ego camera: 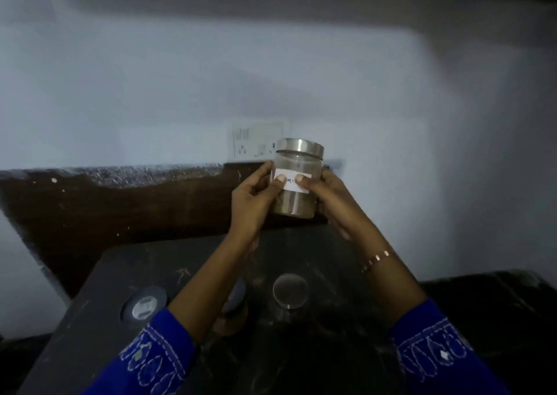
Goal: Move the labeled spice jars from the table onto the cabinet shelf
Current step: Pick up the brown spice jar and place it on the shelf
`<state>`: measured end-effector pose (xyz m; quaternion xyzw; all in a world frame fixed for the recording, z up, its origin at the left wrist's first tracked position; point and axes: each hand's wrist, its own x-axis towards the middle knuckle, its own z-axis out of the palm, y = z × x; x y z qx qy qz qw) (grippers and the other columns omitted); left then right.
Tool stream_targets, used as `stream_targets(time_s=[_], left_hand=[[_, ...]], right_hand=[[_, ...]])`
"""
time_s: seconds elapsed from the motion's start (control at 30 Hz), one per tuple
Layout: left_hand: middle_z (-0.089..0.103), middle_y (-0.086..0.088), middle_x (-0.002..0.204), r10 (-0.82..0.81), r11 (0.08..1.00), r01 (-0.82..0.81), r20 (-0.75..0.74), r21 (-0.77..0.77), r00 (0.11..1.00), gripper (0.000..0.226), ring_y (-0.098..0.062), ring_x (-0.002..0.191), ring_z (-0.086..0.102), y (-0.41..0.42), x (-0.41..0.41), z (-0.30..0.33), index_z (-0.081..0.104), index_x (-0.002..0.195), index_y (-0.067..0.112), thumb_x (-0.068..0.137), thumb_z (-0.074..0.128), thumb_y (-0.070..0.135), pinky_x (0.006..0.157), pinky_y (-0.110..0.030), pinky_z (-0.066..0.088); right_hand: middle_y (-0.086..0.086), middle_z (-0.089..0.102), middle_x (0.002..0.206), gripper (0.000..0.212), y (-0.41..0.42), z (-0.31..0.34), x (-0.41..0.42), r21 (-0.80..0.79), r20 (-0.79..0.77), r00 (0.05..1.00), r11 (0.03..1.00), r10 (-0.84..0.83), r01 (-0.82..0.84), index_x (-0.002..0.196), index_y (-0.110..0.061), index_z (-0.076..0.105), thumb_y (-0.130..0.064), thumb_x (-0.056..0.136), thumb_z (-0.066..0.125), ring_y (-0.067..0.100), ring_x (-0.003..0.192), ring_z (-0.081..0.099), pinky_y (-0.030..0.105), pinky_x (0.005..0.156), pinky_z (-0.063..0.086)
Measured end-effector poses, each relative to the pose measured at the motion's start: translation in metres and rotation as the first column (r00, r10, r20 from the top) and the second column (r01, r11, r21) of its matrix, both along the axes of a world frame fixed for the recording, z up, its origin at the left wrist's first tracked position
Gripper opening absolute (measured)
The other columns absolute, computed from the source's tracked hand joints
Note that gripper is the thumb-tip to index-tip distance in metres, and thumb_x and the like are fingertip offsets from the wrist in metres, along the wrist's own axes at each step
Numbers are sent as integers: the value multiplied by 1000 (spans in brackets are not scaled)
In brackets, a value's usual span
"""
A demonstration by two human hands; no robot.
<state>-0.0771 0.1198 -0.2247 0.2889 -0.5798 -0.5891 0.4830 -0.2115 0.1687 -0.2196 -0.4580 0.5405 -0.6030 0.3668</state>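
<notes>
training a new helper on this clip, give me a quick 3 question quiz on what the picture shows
1. True or false: only one hand holds the labelled spice jar.
2. What is the jar's lid made of? A) shiny metal B) cork C) red plastic
3. Fill in: both thumbs press on the jar's white ____.

Key
1. False: the left hand and the right hand both grip it.
2. A
3. label. Other jars, such as one with a clear lid, stand on the dark table below.
</notes>
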Motion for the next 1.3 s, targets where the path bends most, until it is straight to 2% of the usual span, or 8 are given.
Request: stream_targets(time_s=[0.13, 0.27, 0.33, 0.5, 0.7, 0.9, 1.03, 1.3], left_hand=[[60, -7, 128, 47, 988, -57, -73, -146, 996, 48, -20, 110, 62, -18, -3, 57, 52, 130, 19, 84, 63, 14, 89, -42, 55], [59, 6, 113, 98, 927, -134, -120, -351, 988, 45, 14, 83, 62, -34, -8, 120, 51, 130, 15, 86, 61, 15, 65, -9, 54], [59, 10, 106, 117, 885, -164, -134, -435, 984, 42, 21, 77, 59, -40, -10, 152, 53, 128, 15, 86, 61, 16, 62, -5, 50], [65, 2, 108, 117, 795, -186, -155, -578, 981, 43, 4, 89, 64, -55, -18, 224, 54, 128, 12, 86, 62, 15, 72, -9, 53], [64, -13, 117, 161, 721, -217, -146, -658, 976, 49, -22, 105, 64, -83, -34, 304, 56, 125, 17, 78, 69, 22, 91, -40, 54], [66, -15, 114, 217, 633, -194, -69, -749, 974, 53, -23, 104, 64, -110, -59, 346, 51, 130, 10, 80, 63, -1, 96, -37, 51], [63, -12, 117, 251, 606, -169, -16, -777, 968, 51, -17, 99, 61, -127, -73, 347, 48, 132, 10, 84, 57, -3, 93, -33, 51], [49, -9, 140, 310, 628, -72, 164, -775, 936, 57, -17, 131, 45, -171, -95, 337, 38, 140, 13, 87, 42, -8, 105, -32, 41]], right_hand=[[-2, 56, 126, 58, -23, 61, -4, -115, -101, 994, 993, -36, 24, 134, -22, 37, -27, 83, 65, 16, 111, 57, 30, 89, 51], [6, 54, 127, 59, -42, 125, -6, -251, -106, 989, 965, -103, 73, 131, -14, 35, -24, 82, 67, 20, 108, 59, 35, 86, 53], [7, 52, 129, 59, -50, 153, -7, -319, -133, 982, 944, -132, 84, 131, -14, 34, -25, 83, 66, 23, 110, 58, 40, 90, 53], [3, 59, 116, 50, -62, 225, -15, -483, -137, 971, 869, -199, 110, 122, -13, 44, -23, 80, 69, 22, 105, 61, 44, 89, 54], [-5, 56, 89, 50, -79, 300, -26, -636, -174, 918, 752, -358, 173, 123, -11, 48, -26, 80, 69, 14, 86, 60, 27, 71, 53], [2, 55, 106, 64, -107, 327, -41, -688, -207, 875, 701, -437, 187, 129, -11, 35, -23, 78, 72, 13, 91, 57, 13, 67, 47], [2, 54, 104, 62, -125, 331, -54, -678, -257, 828, 703, -498, 213, 126, -7, 32, -20, 80, 71, 15, 90, 55, 18, 69, 47], [14, 57, 124, 55, -161, 338, -90, -572, -425, 726, 782, -541, 247, 130, -9, 36, -33, 88, 60, 27, 111, 56, 26, 81, 40]])
